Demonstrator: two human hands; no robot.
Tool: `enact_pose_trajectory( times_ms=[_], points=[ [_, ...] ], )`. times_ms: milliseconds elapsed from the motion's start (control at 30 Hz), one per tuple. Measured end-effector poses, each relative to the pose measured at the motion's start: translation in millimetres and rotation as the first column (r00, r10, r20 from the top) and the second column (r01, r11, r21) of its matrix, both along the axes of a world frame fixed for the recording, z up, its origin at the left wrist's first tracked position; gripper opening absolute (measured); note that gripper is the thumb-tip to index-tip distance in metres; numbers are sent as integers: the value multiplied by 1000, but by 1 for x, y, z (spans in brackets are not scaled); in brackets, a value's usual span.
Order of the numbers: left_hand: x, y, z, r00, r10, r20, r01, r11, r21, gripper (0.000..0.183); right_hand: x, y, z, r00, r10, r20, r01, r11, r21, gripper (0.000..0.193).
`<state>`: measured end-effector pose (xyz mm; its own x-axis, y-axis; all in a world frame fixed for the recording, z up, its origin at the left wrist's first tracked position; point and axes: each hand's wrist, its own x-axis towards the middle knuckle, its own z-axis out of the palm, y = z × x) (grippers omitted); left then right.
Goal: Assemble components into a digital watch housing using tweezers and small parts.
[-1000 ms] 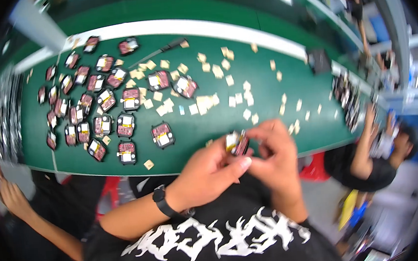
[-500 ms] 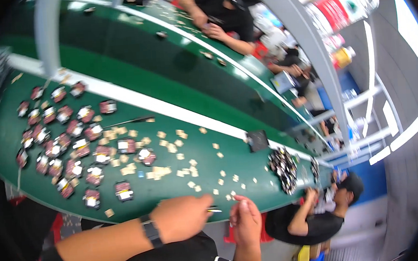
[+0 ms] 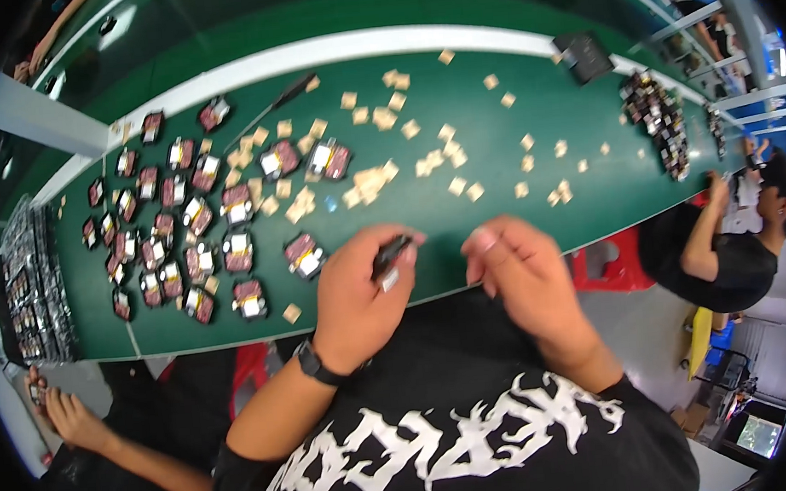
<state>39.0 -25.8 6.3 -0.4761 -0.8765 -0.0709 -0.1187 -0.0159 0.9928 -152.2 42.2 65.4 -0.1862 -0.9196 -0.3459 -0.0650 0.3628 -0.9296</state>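
Observation:
My left hand (image 3: 360, 290), with a dark band on its wrist, is closed round a small black part (image 3: 392, 257) that has a white patch. Fingers cover most of that part. To its right, my right hand (image 3: 526, 267) is closed, thumb against curled fingers; whatever it may pinch is hidden. Both hands are over the near edge of the green table (image 3: 577, 120), apart from each other. Nearest my left hand lies a black unit (image 3: 304, 255) with a reddish face and a white label. Small tan squares (image 3: 370, 183) are scattered beyond the hands.
Several similar black units (image 3: 198, 261) cover the table's left side. A long thin tool with a black handle (image 3: 293, 92) lies behind them. At the right are a black box (image 3: 584, 57) and a heap of dark parts (image 3: 658, 123). Co-workers sit at right (image 3: 733, 228) and lower left (image 3: 127, 442).
The view has swung and levelled, so the table now runs across it. Both hands appear higher in the picture, and the black part in my left hand shows more plainly.

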Motion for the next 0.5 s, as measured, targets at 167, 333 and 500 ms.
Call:
enact_pose_trajectory(
  times_ms=[167, 333, 500],
  points=[
    [1, -1, 1, 977, 89, -195, -36, 966, 258, 17, 13, -5, 6, 993, 74, 93, -72, 997, -25, 12],
    [2, 0, 0, 959, 143, -243, -63, 949, 310, 18, 22, -18, 20, 959, 145, 243, -184, 971, 149, 13],
    [4, 4, -1, 956, 151, -253, -72, 952, 296, 18, 29, -32, 21, 942, 130, 309, -212, 945, 250, 14]
  ],
)
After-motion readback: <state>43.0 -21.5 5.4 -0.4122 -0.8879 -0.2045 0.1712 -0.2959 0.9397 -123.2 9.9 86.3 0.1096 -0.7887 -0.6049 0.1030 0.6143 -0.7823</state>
